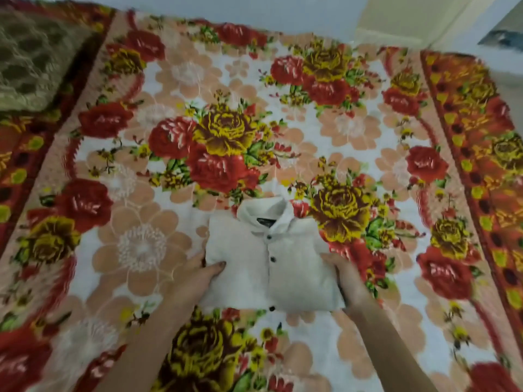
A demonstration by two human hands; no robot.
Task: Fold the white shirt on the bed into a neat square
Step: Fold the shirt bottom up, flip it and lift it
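The white shirt (268,256) lies on the bed as a compact, roughly square bundle, collar at the far end and dark buttons running down its front. My left hand (198,275) grips its left edge, thumb on top and fingers tucked under the cloth. My right hand (346,278) holds the right edge the same way, its fingers partly hidden beneath the shirt. Both forearms come in from the bottom of the view.
A floral blanket (226,137) in red, yellow and peach covers the whole bed. A brownish patterned cushion (31,58) sits at the far left corner. A pale wall and floor (396,18) show beyond the bed's far edge.
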